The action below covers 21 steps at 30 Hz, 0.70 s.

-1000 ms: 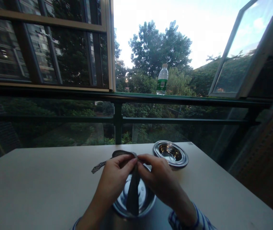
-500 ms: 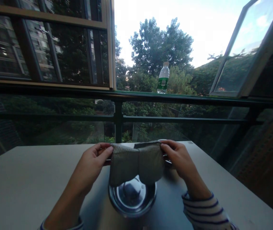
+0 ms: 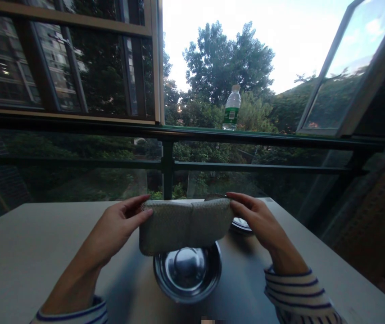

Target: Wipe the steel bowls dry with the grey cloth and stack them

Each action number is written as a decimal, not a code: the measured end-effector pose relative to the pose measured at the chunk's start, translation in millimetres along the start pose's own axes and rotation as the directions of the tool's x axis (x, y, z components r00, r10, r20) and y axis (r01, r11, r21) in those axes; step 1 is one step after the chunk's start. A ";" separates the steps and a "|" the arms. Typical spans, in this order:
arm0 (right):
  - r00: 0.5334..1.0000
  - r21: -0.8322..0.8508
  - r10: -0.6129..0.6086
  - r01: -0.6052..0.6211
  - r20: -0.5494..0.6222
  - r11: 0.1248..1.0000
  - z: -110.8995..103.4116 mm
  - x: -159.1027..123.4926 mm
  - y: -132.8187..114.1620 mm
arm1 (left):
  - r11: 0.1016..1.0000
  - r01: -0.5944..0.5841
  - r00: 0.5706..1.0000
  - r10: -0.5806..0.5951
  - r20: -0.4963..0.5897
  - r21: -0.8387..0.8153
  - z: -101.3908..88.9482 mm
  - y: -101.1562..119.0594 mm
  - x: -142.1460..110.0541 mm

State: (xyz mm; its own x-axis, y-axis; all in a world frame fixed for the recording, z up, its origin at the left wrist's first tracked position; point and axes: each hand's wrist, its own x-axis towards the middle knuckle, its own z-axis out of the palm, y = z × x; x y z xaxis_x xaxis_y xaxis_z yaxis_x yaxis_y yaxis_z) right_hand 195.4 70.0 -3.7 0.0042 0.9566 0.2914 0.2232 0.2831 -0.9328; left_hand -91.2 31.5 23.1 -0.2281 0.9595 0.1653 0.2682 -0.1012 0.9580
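A grey-beige cloth [image 3: 178,225], folded double with a crease down its middle, hangs stretched between my hands. My left hand [image 3: 121,225] pinches its upper left corner between thumb and fingers. At the upper right corner, my right hand [image 3: 255,220] grips it the same way. Below and slightly nearer to me stands a shiny metal bowl [image 3: 187,294]; the cloth's lower edge covers its far rim from view. A second metal dish [image 3: 241,225] sits behind my right hand, partly hidden by it and the cloth.
Everything rests on a white table [image 3: 60,243]. Beyond its far edge runs a dark railing [image 3: 111,131] with glass panels. A clear plastic bottle with a green label [image 3: 232,110] stands upright at the railing's top, in front of an open window and trees.
My hands have moved farther apart, drawing the cloth wider and flatter. Its left side has shifted left, and more of the metal bowl and the dish behind now shows.
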 end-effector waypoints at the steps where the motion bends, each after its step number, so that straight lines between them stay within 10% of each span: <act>1: 1.000 -0.014 -0.014 0.015 0.020 1.000 -1.2 0.4 1.2 | 0.999 -0.016 1.000 0.016 -0.013 0.051 -1.2 -0.5 0.8; 8: 0.993 -0.128 -0.080 0.090 0.083 0.988 -11.6 1.6 -0.3 | 0.965 -0.081 0.988 0.110 -0.105 0.250 -10.6 -4.9 7.1; 21: 0.999 -0.092 -0.025 0.022 -0.035 0.996 12.1 3.9 7.0 | 0.988 0.062 0.990 -0.079 -0.119 -0.144 19.6 -22.3 13.2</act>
State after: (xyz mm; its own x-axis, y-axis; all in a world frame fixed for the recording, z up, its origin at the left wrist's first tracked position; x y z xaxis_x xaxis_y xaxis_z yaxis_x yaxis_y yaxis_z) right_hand 185.2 76.6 -11.6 0.0331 0.9460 0.3224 0.3116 0.2967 -0.9027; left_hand -81.8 51.6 -0.6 -0.3585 0.9263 0.1158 0.1165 -0.0787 0.9901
